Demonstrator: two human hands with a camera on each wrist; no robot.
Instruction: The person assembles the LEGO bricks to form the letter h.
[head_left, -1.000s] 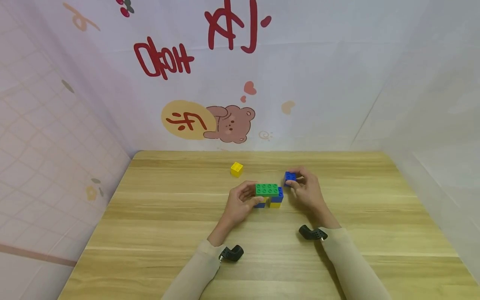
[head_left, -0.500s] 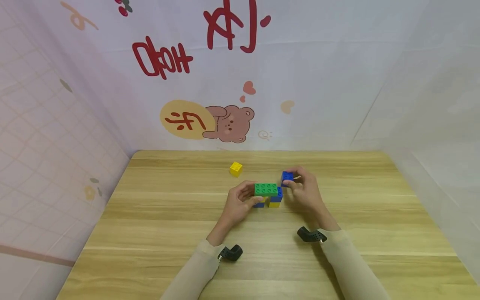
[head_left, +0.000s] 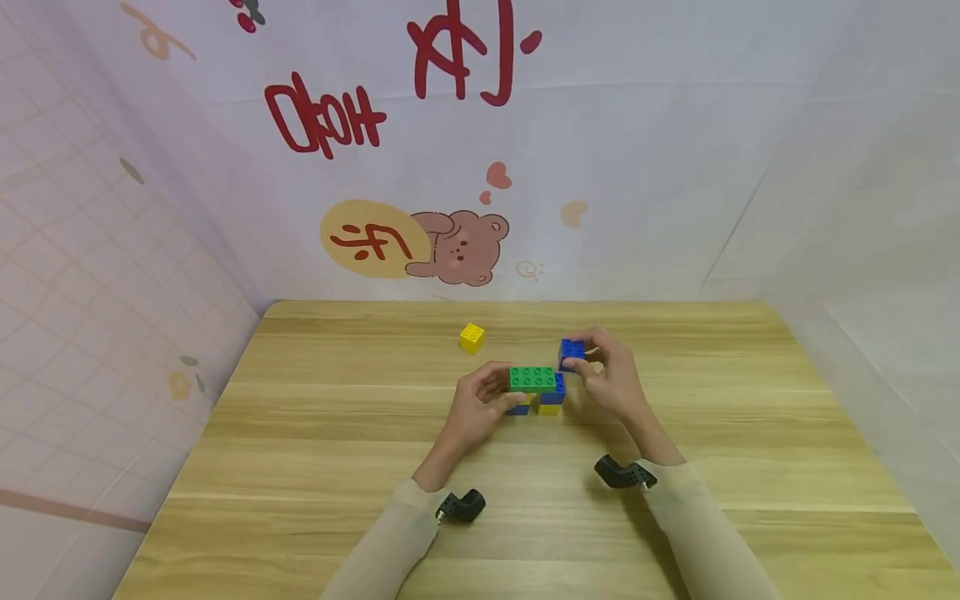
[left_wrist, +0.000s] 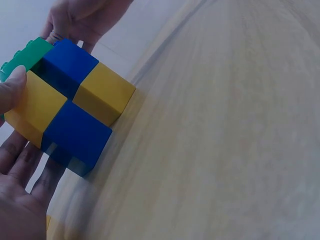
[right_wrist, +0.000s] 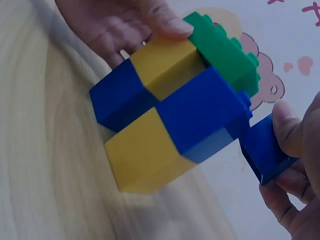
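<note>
My left hand (head_left: pixel 474 410) grips the left side of a small brick structure, its thumb on the upper yellow brick (left_wrist: pixel 37 107). That brick sits on a blue one (left_wrist: pixel 77 137). Beside them stands a column with a yellow brick (right_wrist: pixel 147 152) below and a blue brick (right_wrist: pixel 202 110) on top. Bridging both columns is a long green brick (head_left: pixel 532 379), which leaves some studs of the upper blue brick bare on the right. Between thumb and fingers, my right hand (head_left: pixel 617 382) pinches a loose blue brick (right_wrist: pixel 267 150), held just off the structure's right end.
A single yellow brick (head_left: pixel 472 337) lies toward the back of the wooden table (head_left: pixel 337 433), left of the structure. Behind the table hangs a white printed cloth (head_left: pixel 660 183). Black camera mounts (head_left: pixel 625 472) stick out from both sleeves.
My right hand has carried the loose blue brick a little left and up, closer to the green brick's right end. My left hand keeps its hold on the structure.
</note>
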